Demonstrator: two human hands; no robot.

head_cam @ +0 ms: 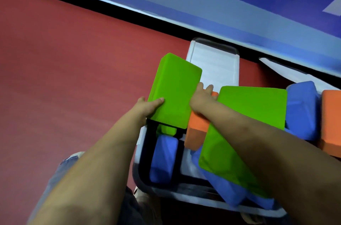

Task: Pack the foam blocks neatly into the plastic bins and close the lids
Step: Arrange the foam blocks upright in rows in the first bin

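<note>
- Left hand (pixel 147 105) fingers clasp green foam block (pixel 174 92), held above open bin (pixel 140 143).
- Right hand (pixel 202 96) fingers grasp orange block (pixel 197 125), just beside.
- Blocks prob. light, soft; grip by short edges.

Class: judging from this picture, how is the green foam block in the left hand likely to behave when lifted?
Probably light: the left hand holds the green foam block by one edge. Likely fairly stiff: it shows no sag. Its matte surface should resist slipping.

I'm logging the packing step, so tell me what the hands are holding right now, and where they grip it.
Both hands hold one green foam block above the plastic bin: the left hand grips its near left edge, the right hand presses its right side.
</note>
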